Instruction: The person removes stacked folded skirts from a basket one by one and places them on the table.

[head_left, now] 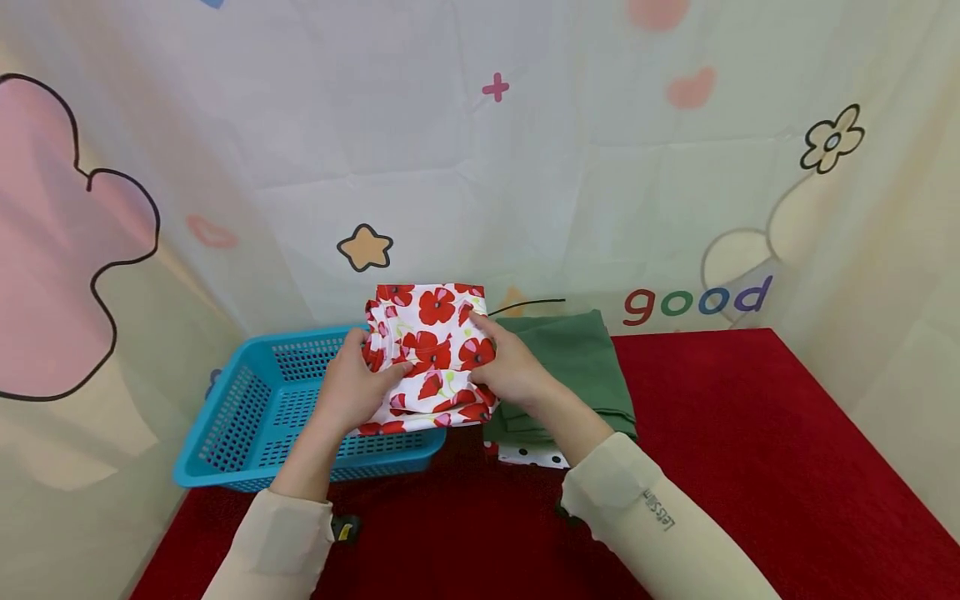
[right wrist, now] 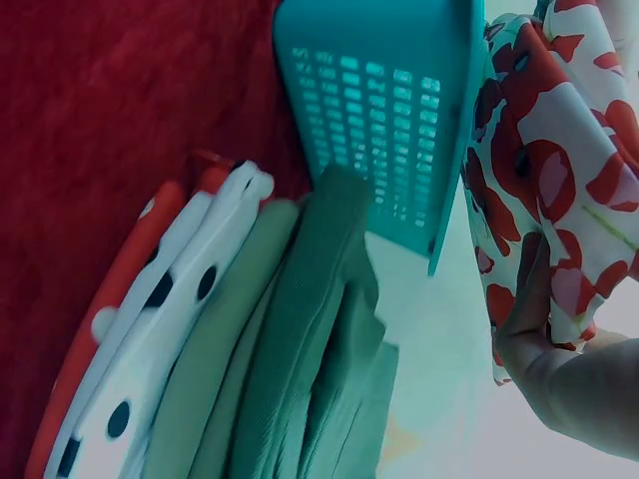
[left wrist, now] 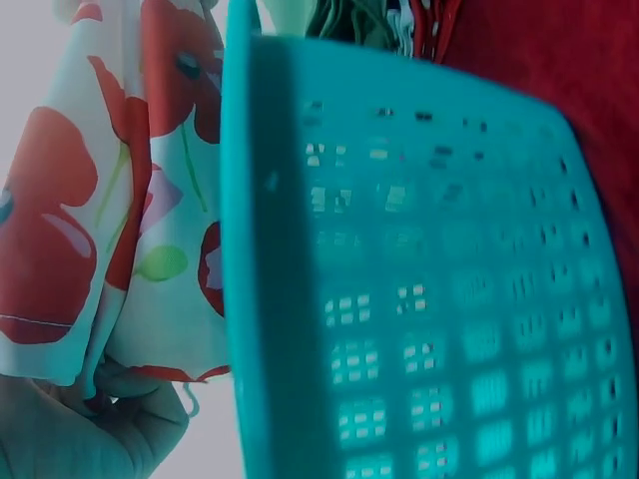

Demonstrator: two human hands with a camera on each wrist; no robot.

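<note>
A folded white cloth with red poppies (head_left: 435,350) is held up between both hands, over the right part of the blue basket. My left hand (head_left: 354,387) grips its left edge, thumb on the front face. On the right edge, my right hand (head_left: 517,362) pinches the cloth, its thumb and fingers on both sides, as the right wrist view also shows. In the left wrist view, the poppy cloth (left wrist: 160,200) hangs beside the basket wall, with fingers curled under its edge. The blue plastic basket (head_left: 225,417) has perforated sides, and its visible inside shows only the bottom.
Right of the basket lies a stack of folded cloths: green cloth (head_left: 577,358) on top, a white black-dotted cloth (head_left: 528,456) below and red fabric (right wrist: 110,309) at the bottom. A red table cover (head_left: 712,433) lies underneath. A printed curtain (head_left: 525,208) hangs close behind.
</note>
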